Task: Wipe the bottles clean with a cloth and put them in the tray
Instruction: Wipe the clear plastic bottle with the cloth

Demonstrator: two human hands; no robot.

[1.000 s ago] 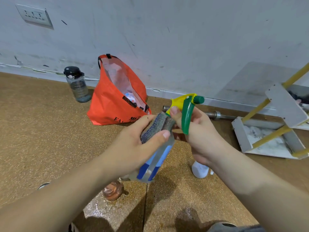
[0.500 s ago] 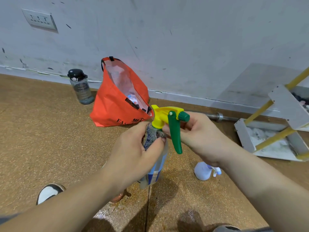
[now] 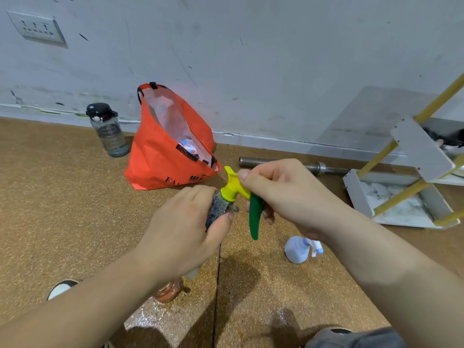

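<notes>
A scuffed pale wall (image 3: 276,59) fills the top of the view and a brown speckled floor (image 3: 62,209) the rest, with a wet patch near the bottom edge. Two bare forearms reach in from below and meet at the middle. An orange bag (image 3: 160,167) stands open against the wall, left of centre. At the right edge sits a white tray (image 3: 352,189) of a tiered rack with yellow rods, tilted in this view, well apart from the hands. A metal bar (image 3: 324,168) lies along the foot of the wall between bag and rack. The left hand (image 3: 185,232) is clenched round a dark cloth (image 3: 219,207), which is wrapped about the neck of the spray bottle (image 3: 232,187); most of the bottle's body is hidden under that hand. The right hand (image 3: 286,194) grasps the bottle's yellow head, fingers curled over it, the green trigger (image 3: 254,217) hanging down below them. The bottle is held in the air above the floor, not in the tray. A grey water bottle (image 3: 109,131) with a black cap stands upright just left of the bag. A small white sprayer (image 3: 297,248) lies on the floor under the right wrist. A wall socket (image 3: 37,27) sits top left, a shoe toe (image 3: 61,287) shows lower left, and a brownish object (image 3: 167,292), partly hidden, lies beneath the left forearm
</notes>
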